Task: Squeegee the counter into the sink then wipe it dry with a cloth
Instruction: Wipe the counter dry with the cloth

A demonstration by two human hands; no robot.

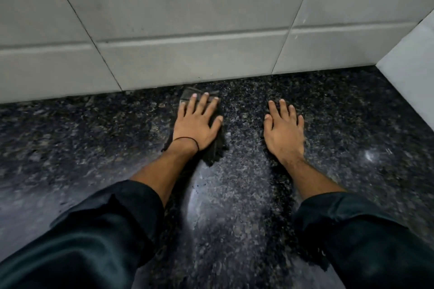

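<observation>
Two hands lie flat on the work. The left hand point(197, 124) is spread with straight fingers and presses down on a dark cloth point(215, 150), which shows beyond its fingertips and trails out past the heel of the palm. The right hand point(283, 129) rests palm-down on bare stone, fingers straight and close together, holding nothing and apart from the cloth. The cloth sits on the dark speckled surface point(94, 136), just short of the seam with the grey wall tiles point(187, 30), so this looks like the drying stage, worked at the back edge. To do it well, I judge the palm should bear evenly so the whole pad of cloth makes contact. Strokes should overlap and run right into the wall seam, where water tends to collect. The bunched tail near the wrist wants refolding so it does not drag streaks. Glossy patches nearer the person may be wet, though blur leaves that uncertain. Neither sink nor squeegee is in view.
</observation>
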